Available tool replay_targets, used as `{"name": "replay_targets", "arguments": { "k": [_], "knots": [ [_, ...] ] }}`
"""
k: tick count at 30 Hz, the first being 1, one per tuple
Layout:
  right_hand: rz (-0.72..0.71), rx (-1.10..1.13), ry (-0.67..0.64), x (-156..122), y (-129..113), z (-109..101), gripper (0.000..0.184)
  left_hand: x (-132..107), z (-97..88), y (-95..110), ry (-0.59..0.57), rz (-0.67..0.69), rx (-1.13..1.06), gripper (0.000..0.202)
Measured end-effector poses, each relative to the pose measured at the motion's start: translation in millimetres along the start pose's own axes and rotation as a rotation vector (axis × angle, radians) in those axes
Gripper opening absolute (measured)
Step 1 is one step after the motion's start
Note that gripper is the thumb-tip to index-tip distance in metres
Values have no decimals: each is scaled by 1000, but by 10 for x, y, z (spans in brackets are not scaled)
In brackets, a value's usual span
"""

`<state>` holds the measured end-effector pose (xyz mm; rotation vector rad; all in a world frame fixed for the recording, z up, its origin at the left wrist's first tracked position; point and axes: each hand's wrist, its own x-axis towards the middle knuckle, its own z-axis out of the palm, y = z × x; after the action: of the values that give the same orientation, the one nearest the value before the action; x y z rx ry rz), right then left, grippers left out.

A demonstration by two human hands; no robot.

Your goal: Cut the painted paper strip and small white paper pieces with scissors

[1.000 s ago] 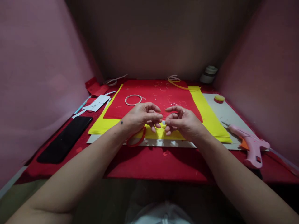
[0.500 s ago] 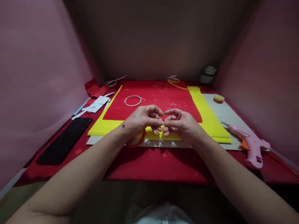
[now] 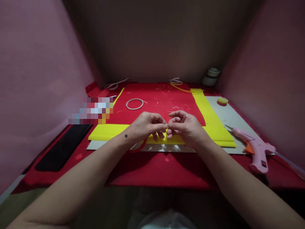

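My left hand [image 3: 145,126] and my right hand [image 3: 184,126] meet fingertip to fingertip above the near edge of a stack of yellow corrugated sheets [image 3: 212,124]. Both pinch a tiny pale piece between thumb and forefinger; it is too small to name. A red strip loop [image 3: 139,147] curves out from under my left hand. Behind the hands a red corrugated sheet [image 3: 154,101] lies on the yellow stack, with a white strip ring [image 3: 134,104] on it.
A pink glue gun [image 3: 255,147] lies at the right on a grey board [image 3: 232,116]. A black phone [image 3: 62,147] lies at the left on the red cloth. A small jar [image 3: 211,76] and a yellow-red disc [image 3: 222,101] sit far right. Pink walls close both sides.
My two hands have come together from a small gap until their fingertips touch. They have also sunk slightly toward the yellow sheets.
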<state>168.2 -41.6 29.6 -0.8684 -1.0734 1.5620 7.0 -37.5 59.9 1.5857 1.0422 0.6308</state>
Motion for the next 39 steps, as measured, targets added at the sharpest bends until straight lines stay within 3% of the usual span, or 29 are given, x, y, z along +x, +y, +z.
{"name": "replay_targets", "arguments": {
  "k": [6,12,17,22,29,39],
  "knots": [
    [-7,-55,-24,-23,12,21,43,-9,-61,-25,-66,34,194,23],
    [0,35,35,-19,-44,1,24,-9,-71,-37,94,109,49,17],
    [21,-3,-7,-36,-28,36,20,11,-59,-70,125,148,-75,19],
    [-50,-6,14,-40,3,67,18,3,2,-50,129,129,-15,18],
    [-34,42,-2,-25,25,66,17,-22,51,-63,168,170,81,18],
    [-25,42,16,-18,23,68,17,-20,-22,-1,104,64,0,14]
  ]
}}
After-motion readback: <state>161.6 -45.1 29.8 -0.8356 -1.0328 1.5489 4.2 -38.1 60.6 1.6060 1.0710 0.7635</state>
